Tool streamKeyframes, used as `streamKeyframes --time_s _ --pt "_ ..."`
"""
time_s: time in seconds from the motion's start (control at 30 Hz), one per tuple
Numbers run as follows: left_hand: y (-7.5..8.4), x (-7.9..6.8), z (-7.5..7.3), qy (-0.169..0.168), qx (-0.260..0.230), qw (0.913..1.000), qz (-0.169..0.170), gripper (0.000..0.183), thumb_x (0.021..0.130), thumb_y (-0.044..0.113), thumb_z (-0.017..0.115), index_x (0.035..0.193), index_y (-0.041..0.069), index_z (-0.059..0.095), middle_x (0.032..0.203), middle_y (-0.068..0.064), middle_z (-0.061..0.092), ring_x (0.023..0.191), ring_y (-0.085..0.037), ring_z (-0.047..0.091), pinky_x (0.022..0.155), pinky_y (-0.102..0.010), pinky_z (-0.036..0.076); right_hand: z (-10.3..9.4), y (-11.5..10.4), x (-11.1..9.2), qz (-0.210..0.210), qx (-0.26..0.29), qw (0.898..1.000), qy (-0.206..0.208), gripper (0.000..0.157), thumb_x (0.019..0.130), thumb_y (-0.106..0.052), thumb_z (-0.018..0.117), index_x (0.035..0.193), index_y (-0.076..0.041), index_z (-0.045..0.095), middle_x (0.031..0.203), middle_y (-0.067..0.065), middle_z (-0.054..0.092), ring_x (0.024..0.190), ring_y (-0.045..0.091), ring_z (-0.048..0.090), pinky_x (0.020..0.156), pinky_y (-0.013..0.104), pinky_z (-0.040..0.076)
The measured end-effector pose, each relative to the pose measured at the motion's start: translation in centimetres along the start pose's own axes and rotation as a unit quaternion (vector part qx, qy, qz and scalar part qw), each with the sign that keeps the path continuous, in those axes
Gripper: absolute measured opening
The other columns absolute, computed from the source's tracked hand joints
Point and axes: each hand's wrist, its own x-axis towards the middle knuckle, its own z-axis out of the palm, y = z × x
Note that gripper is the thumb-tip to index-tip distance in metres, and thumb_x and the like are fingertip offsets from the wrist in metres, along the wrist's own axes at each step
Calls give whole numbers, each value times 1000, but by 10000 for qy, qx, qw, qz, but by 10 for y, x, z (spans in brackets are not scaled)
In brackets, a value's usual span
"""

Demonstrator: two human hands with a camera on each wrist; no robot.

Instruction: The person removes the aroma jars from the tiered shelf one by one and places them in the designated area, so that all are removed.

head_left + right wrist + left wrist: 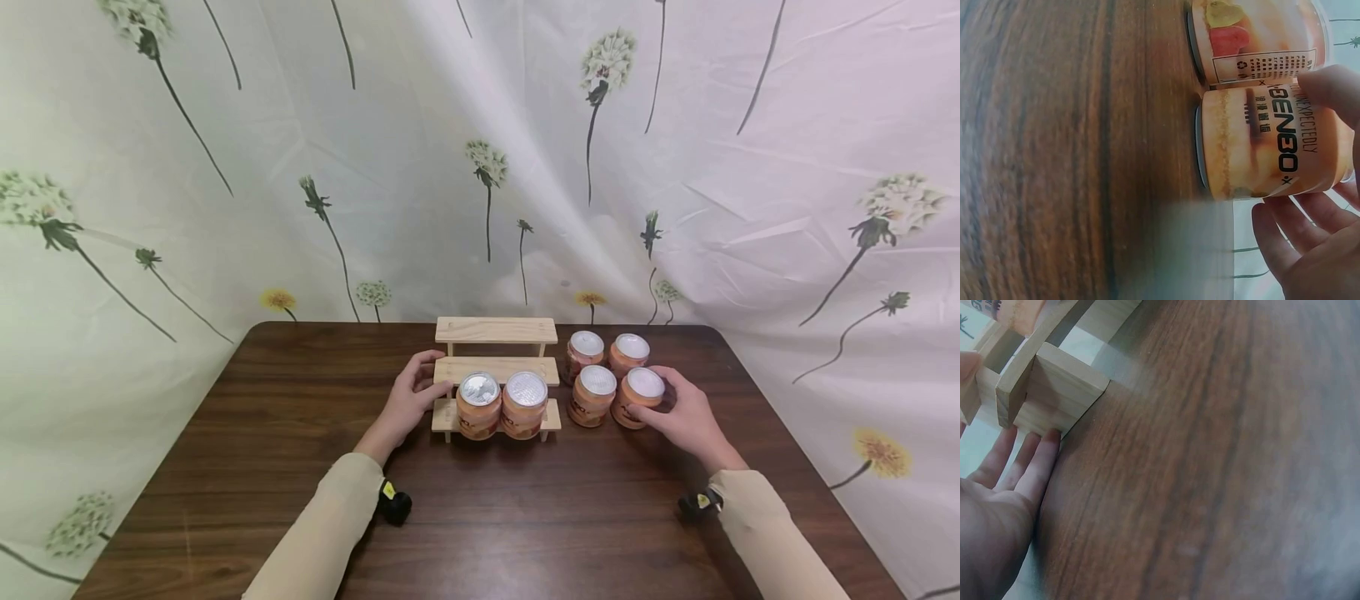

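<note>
Likely grasping step: right hand [688,418] holds near-right jar [634,402]; lifting would need steady grip; left hand [406,402], fingers extended, seemingly touches tiered rack [495,365].

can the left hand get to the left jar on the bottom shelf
Probably yes: the left hand is at the left end of the rack, close to the left jar, with no other jar between them; the right jar is beyond it.

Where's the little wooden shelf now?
In the head view, the wooden shelf stands toward the far edge of the table, between the left hand and four jars on the right. Two more jars sit on its lowest step.
</note>
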Motion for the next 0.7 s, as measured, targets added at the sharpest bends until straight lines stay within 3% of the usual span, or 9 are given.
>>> streamKeyframes --time_s 0.33,0.6,0.63,0.7 --pt "0 0 0 19 -5 10000 -18 54 103 15 70 152 14 47 138 -23 56 119 -30 63 83 -35 59 2 1 0 -53 44 10000 43 73 84 -32 91 140 -3 55 133 19 65 119 34 65 97 39 53" --pt "1 -1 0 4 3 10000 -27 56 103 15 70 153 11 45 137 -22 56 117 -30 64 82 -35 59 -1 -1 1 -89 92 9999 -80 79 86 -34 90 146 -2 50 137 22 62 123 39 64 100 57 52" --pt "1 -1 0 -6 4 10000 -14 57 103 15 70 154 11 45 137 -23 56 117 -30 64 83 -36 59 -3 -3 1 -106 120 9999 -65 80 86 -34 90 147 -3 49 138 22 62 124 39 64 101 56 53" --pt "2 -1 0 -16 10 10000 11 57 103 16 70 154 10 44 137 -23 56 118 -32 64 84 -37 59 -7 -7 2 -197 154 9997 14 80 86 -33 91 147 -3 49 138 21 62 124 38 64 102 43 55"
